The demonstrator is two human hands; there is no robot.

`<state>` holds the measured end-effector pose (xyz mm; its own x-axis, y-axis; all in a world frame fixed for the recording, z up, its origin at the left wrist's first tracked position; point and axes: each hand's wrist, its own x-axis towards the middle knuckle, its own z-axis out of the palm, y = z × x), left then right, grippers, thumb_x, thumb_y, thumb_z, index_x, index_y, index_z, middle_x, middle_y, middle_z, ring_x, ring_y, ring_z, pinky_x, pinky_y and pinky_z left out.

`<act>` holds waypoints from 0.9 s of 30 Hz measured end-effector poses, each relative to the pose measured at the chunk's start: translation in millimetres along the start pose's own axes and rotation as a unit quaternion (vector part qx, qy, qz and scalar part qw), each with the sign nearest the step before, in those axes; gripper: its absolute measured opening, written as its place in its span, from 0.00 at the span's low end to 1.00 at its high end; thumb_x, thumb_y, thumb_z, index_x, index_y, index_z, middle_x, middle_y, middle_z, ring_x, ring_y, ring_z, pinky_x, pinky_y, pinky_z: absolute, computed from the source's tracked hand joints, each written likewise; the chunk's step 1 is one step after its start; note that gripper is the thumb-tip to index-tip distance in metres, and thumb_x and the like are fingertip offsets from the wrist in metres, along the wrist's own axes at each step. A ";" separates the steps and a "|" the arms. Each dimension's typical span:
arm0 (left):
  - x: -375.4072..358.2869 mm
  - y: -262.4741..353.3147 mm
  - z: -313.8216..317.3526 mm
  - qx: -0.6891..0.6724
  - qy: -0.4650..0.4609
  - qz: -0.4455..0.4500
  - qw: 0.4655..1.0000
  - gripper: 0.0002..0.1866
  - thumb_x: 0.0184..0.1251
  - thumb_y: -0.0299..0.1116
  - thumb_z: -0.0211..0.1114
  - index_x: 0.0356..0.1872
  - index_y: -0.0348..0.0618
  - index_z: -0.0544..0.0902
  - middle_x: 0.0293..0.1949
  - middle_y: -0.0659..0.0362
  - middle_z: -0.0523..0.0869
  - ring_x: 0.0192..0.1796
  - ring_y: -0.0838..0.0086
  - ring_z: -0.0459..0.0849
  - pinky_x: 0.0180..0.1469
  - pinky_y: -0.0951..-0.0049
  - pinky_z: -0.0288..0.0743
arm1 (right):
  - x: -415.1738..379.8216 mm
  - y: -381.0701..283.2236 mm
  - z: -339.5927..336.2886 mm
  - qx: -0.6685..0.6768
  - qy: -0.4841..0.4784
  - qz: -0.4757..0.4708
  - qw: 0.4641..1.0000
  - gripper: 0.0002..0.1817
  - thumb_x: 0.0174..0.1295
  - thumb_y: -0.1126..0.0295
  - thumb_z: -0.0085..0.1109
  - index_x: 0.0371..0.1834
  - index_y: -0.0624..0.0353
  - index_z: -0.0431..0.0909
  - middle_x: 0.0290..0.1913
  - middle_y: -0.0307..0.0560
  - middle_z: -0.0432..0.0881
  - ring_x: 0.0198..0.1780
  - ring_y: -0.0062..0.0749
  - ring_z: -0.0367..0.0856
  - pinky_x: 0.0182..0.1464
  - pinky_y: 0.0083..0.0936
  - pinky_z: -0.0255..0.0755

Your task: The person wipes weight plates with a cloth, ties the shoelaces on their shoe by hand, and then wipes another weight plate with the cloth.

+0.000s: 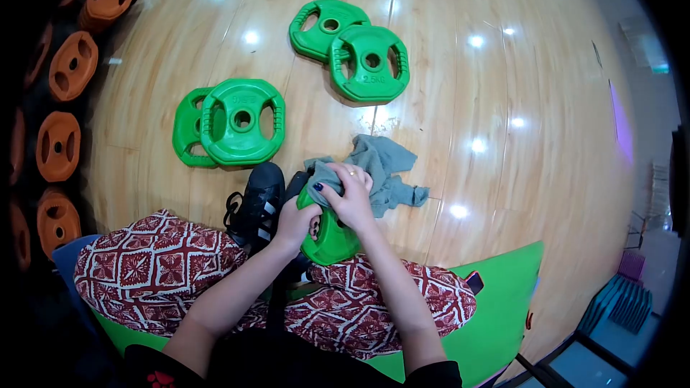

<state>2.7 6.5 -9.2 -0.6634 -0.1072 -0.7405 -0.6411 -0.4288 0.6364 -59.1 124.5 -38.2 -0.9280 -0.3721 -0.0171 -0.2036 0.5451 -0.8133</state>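
the left hand (293,225) curls around a grip of the green plate (335,246), tilted near the patterned trousers (374,302), its longer extent running away from the body; the right hand (352,199), over its far side, pinches the grey cloth (379,162) there, loose end trailing right.

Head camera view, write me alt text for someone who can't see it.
A person's left hand grips a green weight plate while their right hand holds a grey-green cloth against it. Two overlapping pairs of green plates lie on the wooden floor ahead, and orange plates line the picture's left side.
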 end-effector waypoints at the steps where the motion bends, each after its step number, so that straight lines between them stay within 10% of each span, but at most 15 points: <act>1: 0.8 -1.9 0.2 -0.001 0.008 0.010 1.000 0.02 0.49 0.25 0.54 0.21 0.39 0.71 0.13 0.63 0.70 0.12 0.79 0.68 0.14 0.79 0.63 | 0.0 -3.5 4.2 -0.007 0.020 0.009 1.000 0.21 0.47 0.58 0.60 0.44 0.55 0.74 0.44 0.44 0.76 0.53 0.38 0.66 0.59 0.37 0.45; 27: -4.7 2.5 -0.5 -0.011 -0.001 -0.003 1.000 0.02 0.50 0.26 0.54 0.22 0.40 0.70 0.13 0.64 0.69 0.12 0.80 0.68 0.13 0.79 0.62 | -0.1 -1.4 -11.7 0.017 -0.051 -0.040 0.998 0.21 0.49 0.59 0.60 0.48 0.51 0.73 0.47 0.41 0.75 0.54 0.38 0.66 0.60 0.36 0.45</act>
<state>4.4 5.4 -4.3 -0.6603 -0.1038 -0.7438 -0.6360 -0.4496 0.6272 -62.4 132.5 -30.3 -0.8727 -0.4883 -0.0087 -0.2630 0.4848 -0.8341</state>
